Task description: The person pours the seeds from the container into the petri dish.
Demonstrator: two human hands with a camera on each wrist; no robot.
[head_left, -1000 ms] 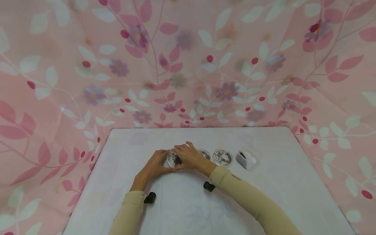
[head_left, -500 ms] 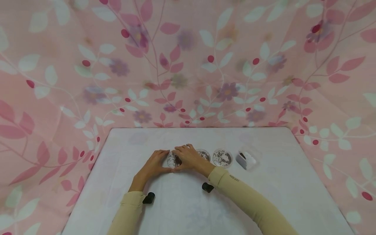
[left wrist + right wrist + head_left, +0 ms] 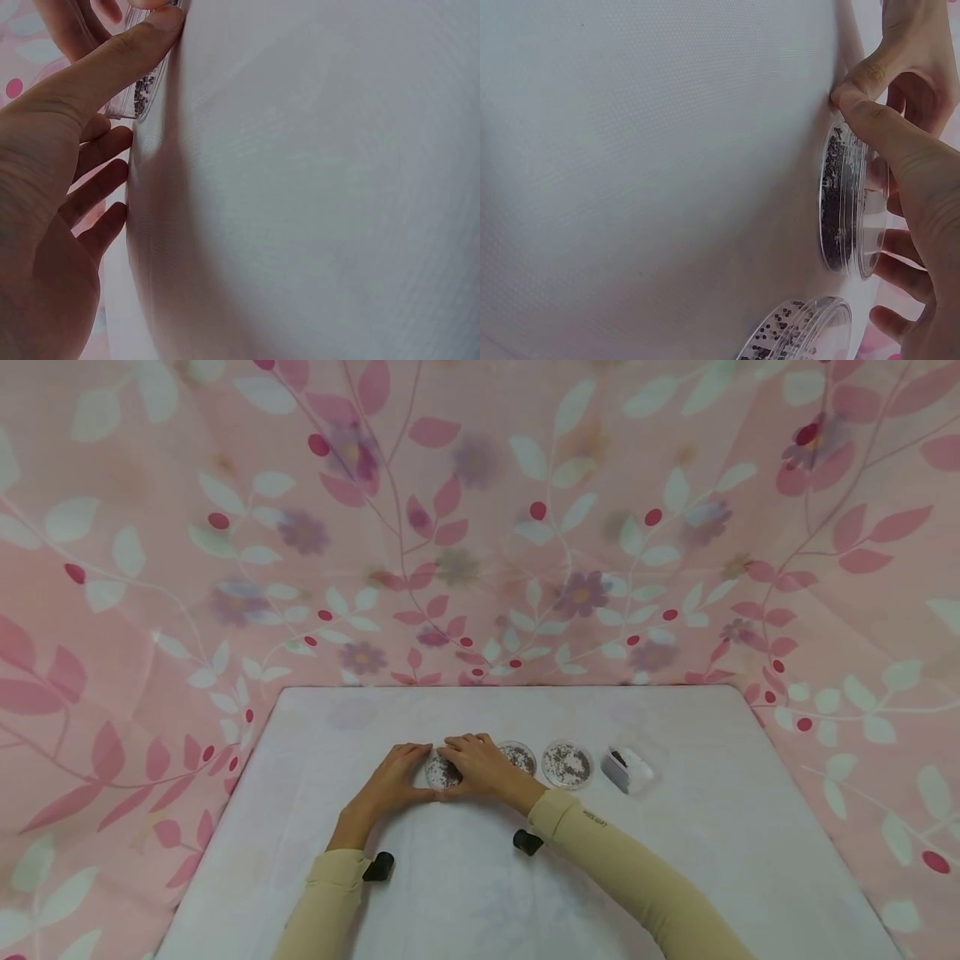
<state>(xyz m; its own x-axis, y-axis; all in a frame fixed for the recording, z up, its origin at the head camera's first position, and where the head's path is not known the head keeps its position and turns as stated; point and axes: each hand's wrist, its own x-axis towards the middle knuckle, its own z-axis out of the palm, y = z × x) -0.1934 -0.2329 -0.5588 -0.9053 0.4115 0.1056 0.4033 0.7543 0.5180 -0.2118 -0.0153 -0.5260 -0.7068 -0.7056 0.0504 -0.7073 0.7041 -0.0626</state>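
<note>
A round clear petri dish [image 3: 438,770] with dark granules and white bits inside stands on the white table. My left hand [image 3: 392,782] curves round its left side, thumb at the near edge and fingers at the far edge. From the other side my right hand [image 3: 482,766] grips it, covering much of its top in the head view. Seen from the right wrist, the clear lid [image 3: 871,225] sits over the granule-filled base [image 3: 831,202], and both thumbs meet at the near rim. The left wrist view catches only one end of the dish [image 3: 142,101] behind the left thumb.
To the right stand two similar petri dishes, one [image 3: 522,757] partly behind the right hand and another [image 3: 567,765] beside it. Beyond them sits a clear plastic box [image 3: 630,770] with dark and white contents. A pink floral cloth [image 3: 480,527] hangs behind the table [image 3: 675,877].
The right hand's fingers have lowered slightly over the dish, and its wrist has shifted a little left and nearer. The left hand stays at the dish's left side with hardly any movement.
</note>
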